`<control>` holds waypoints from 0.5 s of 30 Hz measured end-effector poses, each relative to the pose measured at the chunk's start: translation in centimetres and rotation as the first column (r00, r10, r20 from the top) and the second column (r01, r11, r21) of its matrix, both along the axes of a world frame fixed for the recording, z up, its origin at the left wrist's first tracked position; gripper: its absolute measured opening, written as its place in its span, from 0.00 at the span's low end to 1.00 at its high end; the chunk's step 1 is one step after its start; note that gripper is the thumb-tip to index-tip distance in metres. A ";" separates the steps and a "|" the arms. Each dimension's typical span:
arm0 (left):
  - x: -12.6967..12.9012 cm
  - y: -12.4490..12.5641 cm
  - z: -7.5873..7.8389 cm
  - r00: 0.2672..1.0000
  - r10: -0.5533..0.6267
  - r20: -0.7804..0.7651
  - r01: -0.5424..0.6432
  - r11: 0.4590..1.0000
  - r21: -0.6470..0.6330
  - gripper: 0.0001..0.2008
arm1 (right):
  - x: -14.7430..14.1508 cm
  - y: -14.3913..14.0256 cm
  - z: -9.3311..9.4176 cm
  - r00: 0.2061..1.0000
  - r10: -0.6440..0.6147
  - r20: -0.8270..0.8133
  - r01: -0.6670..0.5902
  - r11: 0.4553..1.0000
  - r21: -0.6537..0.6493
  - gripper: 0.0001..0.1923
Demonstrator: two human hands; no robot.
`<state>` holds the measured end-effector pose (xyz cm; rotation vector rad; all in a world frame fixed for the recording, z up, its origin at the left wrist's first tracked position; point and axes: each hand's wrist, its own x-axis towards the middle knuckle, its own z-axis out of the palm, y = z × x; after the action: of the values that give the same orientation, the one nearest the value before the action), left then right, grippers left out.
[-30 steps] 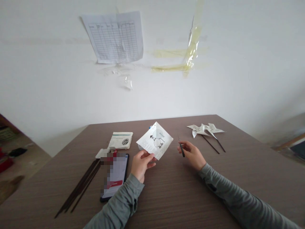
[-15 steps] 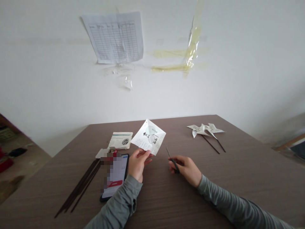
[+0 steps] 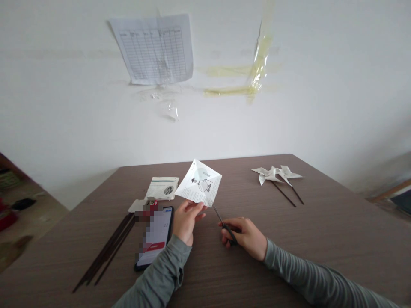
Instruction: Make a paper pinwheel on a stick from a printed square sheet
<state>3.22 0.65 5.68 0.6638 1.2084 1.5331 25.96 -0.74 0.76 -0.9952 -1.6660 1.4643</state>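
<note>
A square sheet of printed paper point(image 3: 201, 182) with a cartoon figure and crease lines is pinched along its near edge by my left hand point(image 3: 188, 220), held up over the table. My right hand point(image 3: 244, 235) is closed round the dark handles of a pair of scissors point(image 3: 217, 213). The scissor blades meet the paper's near right corner, just right of my left fingertips. Whether they have cut into it I cannot tell. At the right rear lie two paper pinwheels point(image 3: 269, 174) on dark sticks.
Left of my left hand are a phone point(image 3: 156, 237), a small red and white box point(image 3: 150, 207), several dark sticks point(image 3: 105, 252) and a stack of printed paper squares point(image 3: 162, 188). The brown table point(image 3: 231, 278) meets a white wall bearing a taped chart point(image 3: 157, 51).
My right hand has moved left and slightly nearer to me, bringing the scissor blades onto the paper's near corner. The paper has shifted and turned a little in my left hand.
</note>
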 end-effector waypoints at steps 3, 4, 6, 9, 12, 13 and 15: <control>0.0 0.0 -0.2 1.000 -0.002 -0.004 0.002 1.000 0.000 0.18 | -0.1 -0.1 0.2 1.000 0.000 0.006 -0.001 1.000 0.029 0.36; 0.0 0.1 -0.3 1.000 -0.004 -0.009 0.004 1.000 0.002 0.19 | -0.1 -0.1 0.2 1.000 0.000 0.005 -0.001 0.999 0.035 0.35; -0.1 0.1 -0.5 1.000 -0.011 -0.022 0.012 1.000 0.009 0.21 | -0.1 -0.2 0.3 1.000 0.005 0.002 -0.005 0.999 0.039 0.33; -0.1 0.2 -0.7 0.999 -0.020 -0.037 0.021 1.000 0.017 0.23 | -0.1 -0.2 0.3 1.000 0.013 0.007 -0.014 0.999 0.035 0.33; -0.1 0.2 -0.8 0.999 -0.018 -0.037 0.018 1.000 0.014 0.22 | -0.1 -0.1 0.2 1.000 0.019 0.008 -0.020 0.999 0.032 0.32; -0.1 0.2 -0.8 0.999 -0.016 -0.035 0.016 1.000 0.012 0.21 | -0.2 -0.1 0.1 1.000 0.018 0.007 -0.018 0.999 0.030 0.32; -0.1 0.2 -0.7 0.999 -0.014 -0.035 0.015 1.000 0.009 0.20 | -0.2 -0.1 0.0 1.000 0.018 0.004 -0.018 1.000 0.020 0.31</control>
<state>3.09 0.80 4.96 0.7063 1.2206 1.5213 25.78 -0.86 0.72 -0.9750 -1.6935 1.4554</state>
